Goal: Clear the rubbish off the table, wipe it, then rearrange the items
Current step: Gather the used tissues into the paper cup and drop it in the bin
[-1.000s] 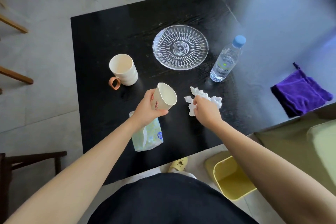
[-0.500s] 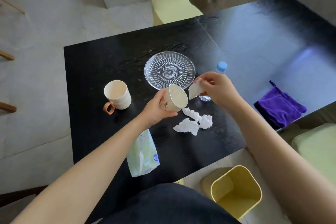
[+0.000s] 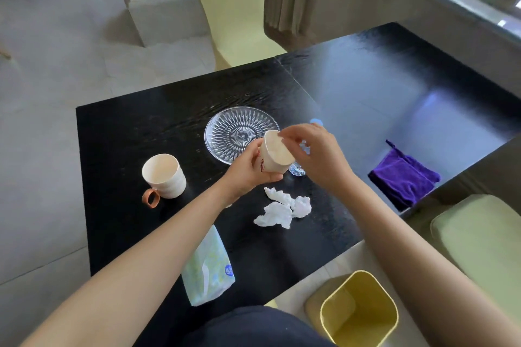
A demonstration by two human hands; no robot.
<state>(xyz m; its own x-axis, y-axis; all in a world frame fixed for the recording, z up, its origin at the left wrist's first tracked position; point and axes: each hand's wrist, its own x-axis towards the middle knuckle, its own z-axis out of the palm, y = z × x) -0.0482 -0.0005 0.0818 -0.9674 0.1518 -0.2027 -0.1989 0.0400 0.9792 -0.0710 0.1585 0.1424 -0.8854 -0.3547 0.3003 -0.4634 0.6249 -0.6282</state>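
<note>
The small white paper cup with red print point(image 3: 275, 155) is tipped sideways above the black wooden desk point(image 3: 127, 132), its mouth facing right, likely to take scraps. The left hand point(image 3: 249, 166) is clamped round its wall; the right hand point(image 3: 313, 153) has fingertips pinched together at the rim, whether on a scrap I cannot tell. Crumpled white tissue pieces point(image 3: 283, 207) lie just below; the yellow plastic bin point(image 3: 359, 308) waits on the floor.

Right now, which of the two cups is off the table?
The handleless white paper cup, tilted in the left hand. The cream ribbed mug with the orange handle stands upright on the black table.
</note>
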